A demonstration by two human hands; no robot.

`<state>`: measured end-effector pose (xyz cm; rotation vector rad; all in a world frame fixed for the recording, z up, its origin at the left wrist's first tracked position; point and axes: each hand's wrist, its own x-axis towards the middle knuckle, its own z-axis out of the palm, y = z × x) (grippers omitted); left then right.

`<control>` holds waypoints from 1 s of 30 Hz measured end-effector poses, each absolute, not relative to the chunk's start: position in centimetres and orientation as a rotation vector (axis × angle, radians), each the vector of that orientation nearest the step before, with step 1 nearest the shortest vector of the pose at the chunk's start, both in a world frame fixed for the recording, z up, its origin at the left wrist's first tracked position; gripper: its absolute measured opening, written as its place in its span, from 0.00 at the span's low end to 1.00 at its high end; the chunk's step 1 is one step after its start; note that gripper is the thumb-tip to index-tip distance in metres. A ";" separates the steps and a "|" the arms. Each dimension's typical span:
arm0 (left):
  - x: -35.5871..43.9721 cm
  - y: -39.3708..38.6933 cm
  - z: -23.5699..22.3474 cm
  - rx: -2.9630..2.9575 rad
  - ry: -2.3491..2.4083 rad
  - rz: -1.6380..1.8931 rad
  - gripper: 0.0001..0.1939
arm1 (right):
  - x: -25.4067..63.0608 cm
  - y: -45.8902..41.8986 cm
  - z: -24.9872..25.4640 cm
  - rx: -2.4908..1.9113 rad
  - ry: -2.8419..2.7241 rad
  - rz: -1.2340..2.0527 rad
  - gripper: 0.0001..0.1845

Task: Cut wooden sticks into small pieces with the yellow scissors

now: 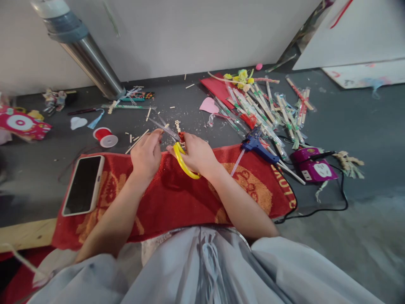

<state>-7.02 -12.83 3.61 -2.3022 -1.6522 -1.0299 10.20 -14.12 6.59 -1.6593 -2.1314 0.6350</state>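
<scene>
My right hand grips yellow-handled scissors, fingers through the loops, blades pointing up-left toward a thin wooden stick lying on the dark floor. My left hand is curled beside the blades, fingertips pinched at the stick's end near the blade tips. Both hands rest over the far edge of a red towel spread in front of me.
A phone lies on the towel's left. A red thread spool, a blue glue gun, a purple power strip with black cable, wrapped chopsticks, a pink paper heart and a metal pipe surround the spot.
</scene>
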 end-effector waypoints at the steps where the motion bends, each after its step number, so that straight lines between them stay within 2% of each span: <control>1: -7.0 -12.8 3.6 -2.299 -1.650 -1.022 0.18 | 10.2 -14.1 6.8 -1.684 -2.135 0.648 0.31; 13: -6.8 -12.7 3.4 -2.312 -1.742 -0.982 0.17 | 10.2 -14.4 7.6 -1.850 -2.198 0.589 0.31; 23: -6.5 -13.0 4.0 -2.322 -1.872 -0.839 0.20 | 10.0 -13.9 7.0 -1.858 -2.121 0.615 0.35; 30: -5.8 -14.2 4.4 -2.374 -1.548 -1.047 0.17 | 10.4 -13.4 6.2 -1.774 -1.907 0.677 0.28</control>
